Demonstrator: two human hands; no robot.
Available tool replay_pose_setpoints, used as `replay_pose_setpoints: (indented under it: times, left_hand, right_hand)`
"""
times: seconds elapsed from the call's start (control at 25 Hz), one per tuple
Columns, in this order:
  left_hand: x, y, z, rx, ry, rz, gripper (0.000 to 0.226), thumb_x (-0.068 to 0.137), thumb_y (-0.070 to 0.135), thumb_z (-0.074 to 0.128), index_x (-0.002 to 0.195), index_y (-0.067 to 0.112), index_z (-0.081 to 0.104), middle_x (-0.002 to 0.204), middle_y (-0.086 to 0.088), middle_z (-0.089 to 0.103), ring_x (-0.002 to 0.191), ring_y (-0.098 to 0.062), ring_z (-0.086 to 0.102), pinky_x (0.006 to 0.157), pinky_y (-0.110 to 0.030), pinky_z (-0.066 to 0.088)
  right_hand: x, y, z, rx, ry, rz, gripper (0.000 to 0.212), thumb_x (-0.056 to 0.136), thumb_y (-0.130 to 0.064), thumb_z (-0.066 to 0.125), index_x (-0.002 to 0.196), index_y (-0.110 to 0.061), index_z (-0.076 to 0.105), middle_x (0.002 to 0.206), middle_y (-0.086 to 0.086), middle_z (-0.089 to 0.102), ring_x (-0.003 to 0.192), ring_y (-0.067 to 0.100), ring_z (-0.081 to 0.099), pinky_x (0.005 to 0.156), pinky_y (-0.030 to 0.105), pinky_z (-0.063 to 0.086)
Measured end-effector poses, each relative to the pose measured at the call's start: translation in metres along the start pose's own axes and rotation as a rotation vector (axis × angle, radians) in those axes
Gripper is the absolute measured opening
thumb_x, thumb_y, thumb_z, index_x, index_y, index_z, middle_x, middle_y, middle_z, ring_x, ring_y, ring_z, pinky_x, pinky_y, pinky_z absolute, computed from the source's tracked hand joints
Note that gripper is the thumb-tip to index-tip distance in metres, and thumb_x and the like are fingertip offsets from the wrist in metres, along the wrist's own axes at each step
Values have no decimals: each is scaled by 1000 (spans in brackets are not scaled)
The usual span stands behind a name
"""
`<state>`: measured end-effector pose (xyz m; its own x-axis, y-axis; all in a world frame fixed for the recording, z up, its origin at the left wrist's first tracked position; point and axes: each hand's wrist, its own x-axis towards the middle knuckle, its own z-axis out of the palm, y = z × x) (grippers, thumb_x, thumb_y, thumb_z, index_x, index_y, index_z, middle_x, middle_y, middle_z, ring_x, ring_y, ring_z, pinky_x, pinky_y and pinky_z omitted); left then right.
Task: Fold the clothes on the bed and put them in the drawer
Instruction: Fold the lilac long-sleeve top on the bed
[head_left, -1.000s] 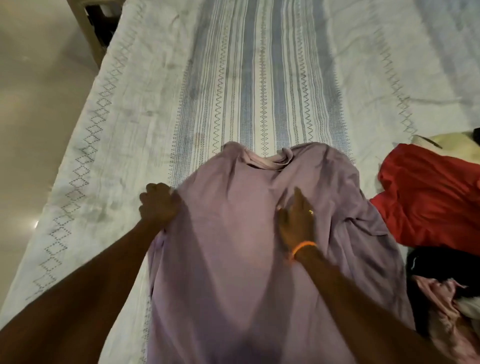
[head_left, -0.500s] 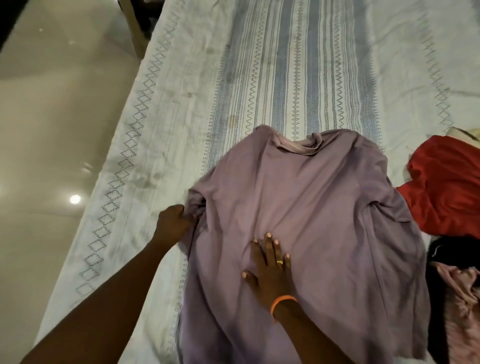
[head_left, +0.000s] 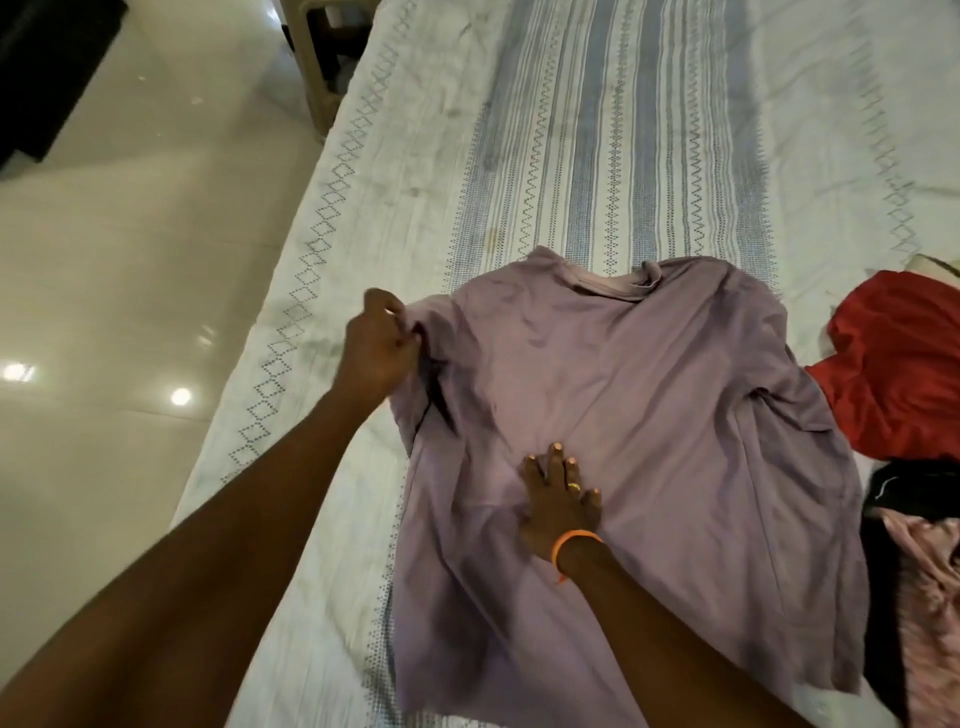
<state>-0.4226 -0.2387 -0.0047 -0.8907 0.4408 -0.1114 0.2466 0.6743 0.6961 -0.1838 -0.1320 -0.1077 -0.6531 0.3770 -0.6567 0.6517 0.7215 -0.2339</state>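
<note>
two hands at work: left hand (head_left: 382, 348) pinches the sleeve edge of the lilac shirt (head_left: 649, 415), fingers curled round the cloth; right hand (head_left: 561, 499) lies flat on the shirt's middle, fingers straight, pressing it down.
where the shirt is: spread on the bed (head_left: 623, 130), collar away from the person, hem toward them, not yet folded.
other clothes: red garment (head_left: 904, 364), a black piece (head_left: 930, 488) and a pink piece (head_left: 930, 613) lie bunched at the shirt's right edge, touching or overlapping it.
risk, sleeve: the left sleeve is rucked with a dark crease beneath it; if it is folded over as it lies, the crease likely gets trapped inside.
risk, slip: a hard pull by the left hand could drag the whole shirt from under the flat palm and skew it.
risk, right side: its edge is wrinkled against the pile; a fold there may catch the red cloth.
risk, bed edge: the shirt sits near the floor side; it could slide off.
drawer: not in view.
</note>
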Motion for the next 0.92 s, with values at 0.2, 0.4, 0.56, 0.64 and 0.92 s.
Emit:
replay_pose_setpoints:
  times: [0.2,0.4,0.56,0.64,0.92]
  left_hand:
    - [-72,-58,69,99,117,-64,38,77,7,68,113,7,56,112,-11,57,101,-23,53,83,-24,39]
    - [-69,-100,79,1,-153,-445,23,83,23,70,84,4,57,76,-5,59,68,-20,56,56,-26,40]
    - [-42,-90,88,-214,25,-522,18,87,20,66,79,5,63,71,-11,62,69,-27,58,63,-31,43]
    - [-21,-92,74,-226,220,-609,17,90,10,55,91,-1,67,88,-21,67,85,-35,63,72,-34,48]
    - [26,-50,-41,226,378,-47,29,84,27,46,84,0,58,84,-19,61,79,-34,57,66,-38,35]
  right_hand:
    - [2,-17,14,4,17,-118,81,92,-35,49,155,-34,-1,162,7,-18,149,35,-10,118,58,10]
    - [26,-17,7,-108,-188,-110,75,95,-40,47,155,-33,3,159,12,-24,148,40,-13,114,62,12]
    - [42,-13,-6,-63,-353,-123,75,95,-29,48,155,-36,3,159,12,-27,147,40,-14,115,63,13]
    - [45,-10,-8,-44,-375,-131,77,94,-28,50,155,-36,4,160,10,-25,148,39,-13,117,59,14]
    - [44,-21,-22,-64,-381,-117,74,93,-25,49,156,-31,9,160,16,-20,147,44,-9,118,52,19]
